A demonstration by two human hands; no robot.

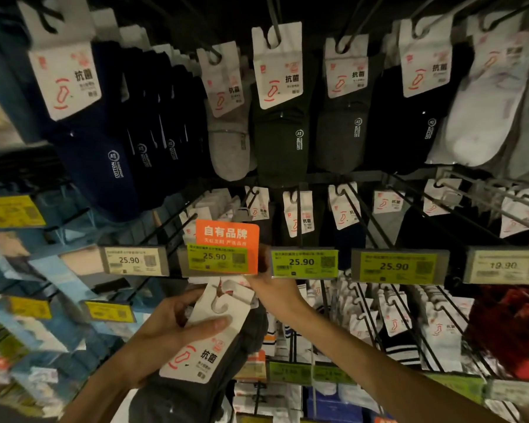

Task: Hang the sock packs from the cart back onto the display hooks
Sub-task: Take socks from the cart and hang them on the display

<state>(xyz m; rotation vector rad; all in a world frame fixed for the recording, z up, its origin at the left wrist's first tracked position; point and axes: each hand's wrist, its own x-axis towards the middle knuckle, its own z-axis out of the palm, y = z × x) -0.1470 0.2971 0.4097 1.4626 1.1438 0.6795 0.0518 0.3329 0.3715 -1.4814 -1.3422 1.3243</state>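
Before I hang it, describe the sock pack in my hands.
The sock pack is dark grey socks under a white card header with a hook cutout, a red sock icon and black characters. Its top leans right, just below the price labels. The left hand grips the header; the right hand is at its top.

- You'll read "抗菌" on the header card of the lowest sock pack.
- Your orange sign says "自有品牌".
- Four price tags show "25.90"; the rightmost tag shows "19.90".
- The navy sock reads "COTTON".

dark grey sock pack with white header card, tilted, just below the orange-backed price tag
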